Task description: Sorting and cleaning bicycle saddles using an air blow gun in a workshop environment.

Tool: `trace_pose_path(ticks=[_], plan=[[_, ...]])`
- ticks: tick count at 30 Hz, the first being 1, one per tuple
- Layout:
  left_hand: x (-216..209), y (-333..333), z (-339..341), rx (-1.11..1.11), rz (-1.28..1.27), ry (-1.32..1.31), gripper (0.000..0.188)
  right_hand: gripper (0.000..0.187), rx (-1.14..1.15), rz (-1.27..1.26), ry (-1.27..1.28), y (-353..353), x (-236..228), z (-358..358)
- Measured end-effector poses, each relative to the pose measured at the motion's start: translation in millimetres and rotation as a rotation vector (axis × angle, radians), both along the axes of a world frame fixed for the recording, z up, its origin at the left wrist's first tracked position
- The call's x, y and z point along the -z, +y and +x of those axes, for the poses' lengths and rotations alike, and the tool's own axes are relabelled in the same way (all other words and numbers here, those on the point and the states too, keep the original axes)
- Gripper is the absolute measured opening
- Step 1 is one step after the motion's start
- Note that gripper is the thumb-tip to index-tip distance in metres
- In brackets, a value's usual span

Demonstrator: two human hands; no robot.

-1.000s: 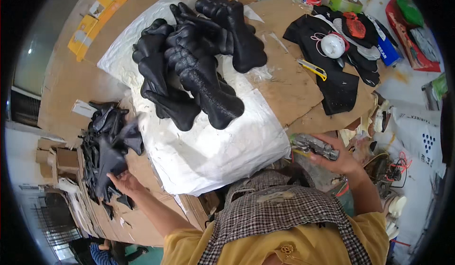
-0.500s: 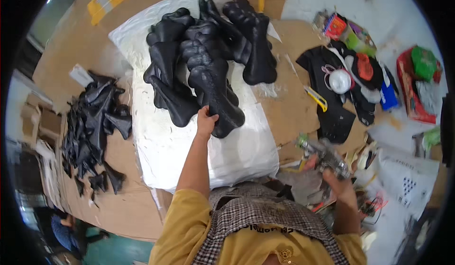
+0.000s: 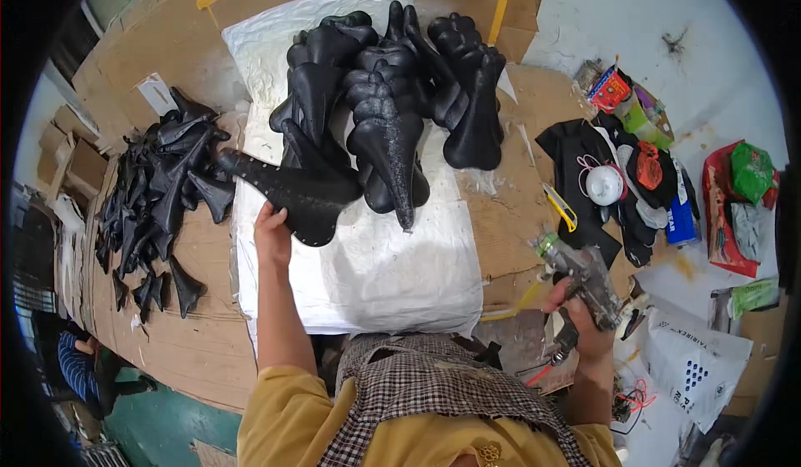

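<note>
Near the left edge of the white-covered padded surface [image 3: 392, 292], my left hand [image 3: 272, 232] grips a black bicycle saddle [image 3: 292, 190] by its edge. Its narrow nose points up and left, and a row of small pale dots runs along its rim. My right hand [image 3: 588, 321] is wrapped round a grey air staple gun [image 3: 586, 277], held off to the right with its greenish end toward the padded surface. Beyond my left hand, more black saddles [image 3: 388, 137] lie stacked in overlapping rows.
A heap of black saddle-shaped pieces [image 3: 158, 183] covers the cardboard at left. To the right are a yellow cutter knife [image 3: 561, 208], black cloth [image 3: 576, 166], a white mask [image 3: 604, 185] and a red bag [image 3: 722, 217]. At lower left, another person [image 3: 79, 367] is partly visible.
My left hand has drawn one saddle off the stack's near end and moved left with it, turning it sideways. The staple gun stays in my right hand, shifted slightly right.
</note>
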State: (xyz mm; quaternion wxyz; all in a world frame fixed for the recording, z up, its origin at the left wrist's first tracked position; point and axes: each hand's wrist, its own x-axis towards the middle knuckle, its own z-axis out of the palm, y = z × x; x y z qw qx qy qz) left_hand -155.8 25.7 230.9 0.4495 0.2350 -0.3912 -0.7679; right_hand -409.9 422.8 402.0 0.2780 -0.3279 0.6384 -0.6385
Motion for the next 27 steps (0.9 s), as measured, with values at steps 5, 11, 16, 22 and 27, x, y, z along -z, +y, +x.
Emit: trace_pose_path(ticks=[5, 11, 16, 22, 27], plan=[[14, 1, -88, 0.171, 0.259, 0.233, 0.043, 0.049, -0.113, 0.299, 0.003, 33, 25, 1], [35, 18, -176, 0.052, 0.484, 0.039, 0.019, 0.049, -0.017, 0.120, -0.120, 40, 3, 19], [31, 25, -189, 0.190, 0.368, -0.012, 0.021, 0.050, 0.081, 0.066, -0.092, 47, -4, 19], [3, 61, -200, 0.209, 0.185, 0.003, 0.019, 0.055, -0.048, 0.223, -0.249, 54, 40, 17], [-64, 22, -130, -0.140, -0.174, 0.004, 0.021, 0.053, -0.076, 0.278, -0.196, 43, 60, 15]])
